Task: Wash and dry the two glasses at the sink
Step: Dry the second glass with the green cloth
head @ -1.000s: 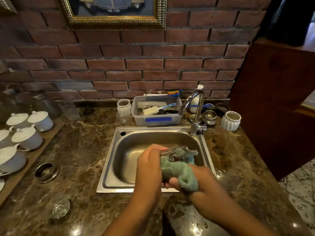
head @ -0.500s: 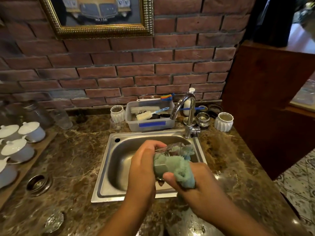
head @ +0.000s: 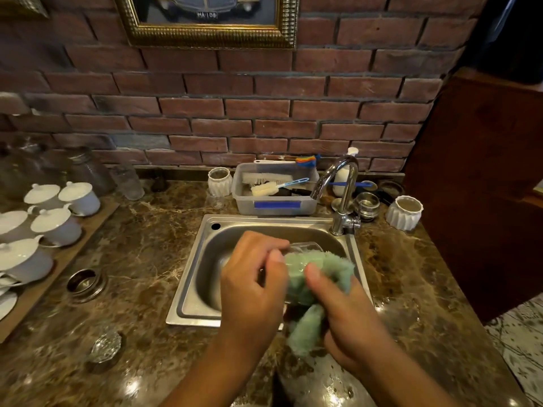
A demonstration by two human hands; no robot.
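Over the steel sink [head: 191, 277] my left hand [head: 252, 286] grips a clear glass [head: 305, 247] that lies nearly sideways. Only its rim shows, because a pale green cloth [head: 317, 271] wraps most of it. My right hand [head: 349, 321] is closed on the cloth and presses it against the glass. A tail of the cloth hangs down in front of the sink's near rim. A second clear cut glass [head: 105, 346] stands on the marble counter to the lower left.
A chrome tap [head: 340, 186] stands at the sink's back right. Behind the sink is a plastic tub of brushes [head: 276, 201], flanked by two white ribbed cups [head: 405, 212]. Lidded white cups [head: 55, 224] sit on a wooden board at left. A metal ring [head: 85, 282] lies beside it.
The cloth has been worked further around the glass, covering more of it, and my right hand has shifted lower. The camera view has moved slightly.
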